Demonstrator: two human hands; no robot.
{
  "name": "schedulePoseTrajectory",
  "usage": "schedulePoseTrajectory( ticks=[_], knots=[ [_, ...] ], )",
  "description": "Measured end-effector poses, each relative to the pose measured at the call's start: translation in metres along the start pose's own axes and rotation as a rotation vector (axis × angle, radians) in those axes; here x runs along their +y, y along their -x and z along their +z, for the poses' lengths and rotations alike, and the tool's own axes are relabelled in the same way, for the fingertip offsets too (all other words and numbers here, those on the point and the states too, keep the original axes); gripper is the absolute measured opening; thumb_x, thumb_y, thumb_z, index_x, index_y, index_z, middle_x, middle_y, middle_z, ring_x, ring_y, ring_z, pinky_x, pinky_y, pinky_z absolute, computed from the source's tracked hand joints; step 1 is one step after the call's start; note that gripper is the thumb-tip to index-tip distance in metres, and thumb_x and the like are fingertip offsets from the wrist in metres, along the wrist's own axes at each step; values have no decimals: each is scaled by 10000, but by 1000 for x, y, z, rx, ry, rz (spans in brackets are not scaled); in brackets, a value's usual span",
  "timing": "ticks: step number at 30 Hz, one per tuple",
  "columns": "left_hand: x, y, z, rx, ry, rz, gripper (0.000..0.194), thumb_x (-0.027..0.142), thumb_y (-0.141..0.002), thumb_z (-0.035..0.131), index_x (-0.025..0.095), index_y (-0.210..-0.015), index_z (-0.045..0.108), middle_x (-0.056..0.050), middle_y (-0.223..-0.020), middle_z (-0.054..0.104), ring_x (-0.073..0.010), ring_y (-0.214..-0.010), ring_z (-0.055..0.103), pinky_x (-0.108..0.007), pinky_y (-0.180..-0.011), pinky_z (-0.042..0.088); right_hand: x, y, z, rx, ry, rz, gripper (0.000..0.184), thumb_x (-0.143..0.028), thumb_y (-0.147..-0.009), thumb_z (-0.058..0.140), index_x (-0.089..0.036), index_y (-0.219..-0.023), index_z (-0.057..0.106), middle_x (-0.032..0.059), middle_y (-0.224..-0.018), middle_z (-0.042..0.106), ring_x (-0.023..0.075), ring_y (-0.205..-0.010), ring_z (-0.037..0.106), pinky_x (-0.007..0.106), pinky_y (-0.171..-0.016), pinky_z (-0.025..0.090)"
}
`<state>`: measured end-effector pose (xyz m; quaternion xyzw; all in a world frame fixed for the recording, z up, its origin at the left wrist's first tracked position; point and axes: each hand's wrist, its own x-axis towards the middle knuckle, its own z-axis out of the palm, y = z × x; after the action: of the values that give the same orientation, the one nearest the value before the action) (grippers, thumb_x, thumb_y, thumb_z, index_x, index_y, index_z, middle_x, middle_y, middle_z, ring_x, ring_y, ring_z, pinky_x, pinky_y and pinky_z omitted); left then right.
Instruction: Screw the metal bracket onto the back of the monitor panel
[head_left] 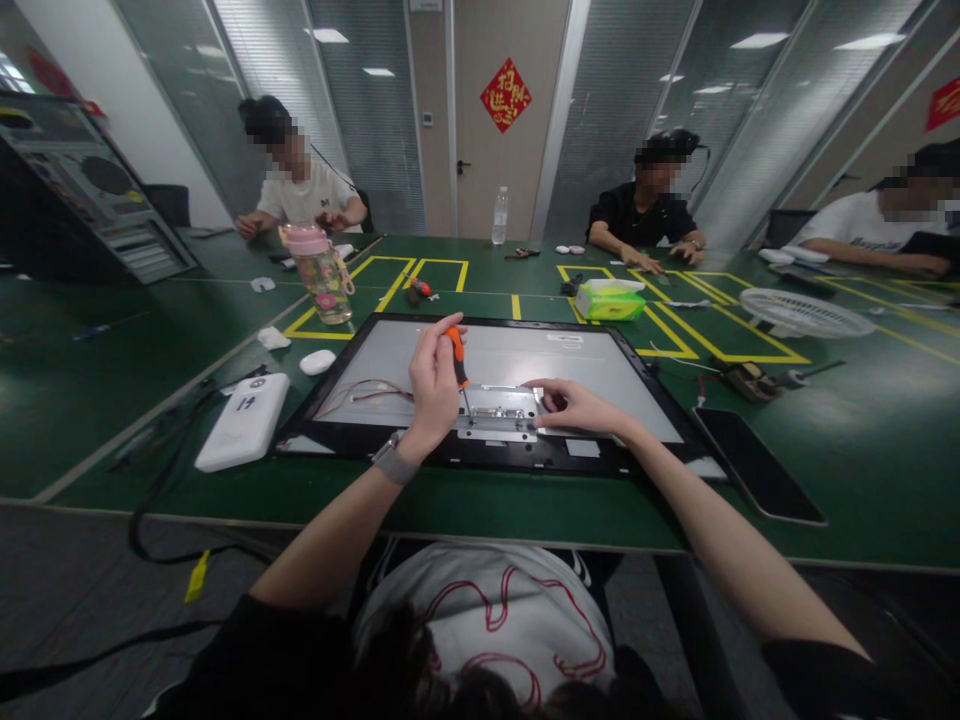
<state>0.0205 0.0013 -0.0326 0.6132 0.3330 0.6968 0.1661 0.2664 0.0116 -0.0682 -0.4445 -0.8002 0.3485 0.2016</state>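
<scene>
Gripping the screwdriver (458, 362), left fingers (433, 345) partly hide it.

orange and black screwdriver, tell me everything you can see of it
The screwdriver has an orange and black handle, plastic or rubber by its look, and a thin metal-looking shaft. The left hand holds it by the handle, nearly upright, tip down at the metal bracket on the panel. The tip is too small to make out.
</scene>
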Motion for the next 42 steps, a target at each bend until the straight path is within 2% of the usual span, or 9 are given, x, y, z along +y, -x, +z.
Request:
schedulePoseTrajectory(
  ticks=[6, 11, 14, 21, 25, 28, 36, 39, 42],
  knots=[
    [2, 0, 0, 27, -73, 44, 167, 302, -899, 548, 219, -999, 652, -31, -927, 571, -127, -790, 565, -268, -732, 488, 1, 0, 0, -1, -7, -2, 705, -460, -718, 734, -143, -1313, 532, -61, -645, 436, 115, -592, 425, 251, -576, 330],
    [5, -1, -2, -2, -103, 83, 258, 276, -953, 421, 214, -1034, 658, -39, -921, 590, -160, -876, 567, -302, -802, 461, -1, 1, 1, 12, -5, -5, 690, -449, -725, 729, -131, -1306, 536, -68, -628, 408, 114, -583, 415, 253, -579, 328],
    [4, -1, -2, -7, -94, 62, 296, 260, -965, 377, 208, -1065, 651, -39, -915, 608, -162, -875, 570, -302, -811, 448, -2, 1, 0, 10, -7, -7, 688, -444, -729, 724, -125, -1308, 532, -70, -624, 398, 112, -576, 407, 253, -573, 319],
    [5, -2, -2, 25, -87, 55, 190, 263, -912, 505, 218, -1005, 665, -44, -948, 592, -149, -863, 565, -285, -772, 461, -3, 1, 1, 6, -26, -6, 688, -445, -728, 724, -114, -1301, 534, -74, -614, 397, 110, -569, 407, 255, -568, 318],
    [5, -1, -2, -12, -39, 55, 255, 260, -946, 425, 212, -1043, 655, -49, -979, 629, -162, -939, 583, -310, -835, 463, -4, 1, 1, 9, -25, -5, 686, -443, -723, 729, -114, -1294, 541, -73, -618, 401, 110, -573, 413, 255, -574, 321],
    [3, 0, -2, -25, -10, 18, 288, 273, -963, 387, 211, -1076, 644, -38, -901, 628, -156, -891, 597, -310, -820, 468, -4, 2, 1, 11, -29, -3, 687, -445, -723, 729, -111, -1294, 540, -74, -612, 397, 110, -570, 413, 256, -577, 321],
    [2, 1, 0, 24, -62, 20, 176, 299, -885, 570, 231, -1017, 663, -39, -948, 540, -117, -764, 551, -252, -689, 490, -2, 1, 1, 12, -33, -7, 697, -461, -713, 735, -123, -1292, 542, -74, -617, 401, 110, -571, 413, 255, -576, 324],
    [3, 0, 0, 18, -67, 19, 193, 308, -898, 553, 229, -1041, 655, -46, -975, 554, -126, -806, 565, -257, -712, 496, -3, 1, 1, 17, -26, -9, 689, -451, -719, 733, -114, -1290, 545, -74, -609, 397, 109, -567, 411, 254, -573, 321],
    [2, 0, -1, -6, -18, -3, 255, 304, -952, 443, 212, -1104, 625, -51, -942, 600, -144, -862, 585, -283, -770, 494, -3, 1, 1, 20, -11, -9, 693, -451, -723, 729, -104, -1293, 544, -77, -599, 396, 108, -563, 407, 253, -568, 314]
  ],
)
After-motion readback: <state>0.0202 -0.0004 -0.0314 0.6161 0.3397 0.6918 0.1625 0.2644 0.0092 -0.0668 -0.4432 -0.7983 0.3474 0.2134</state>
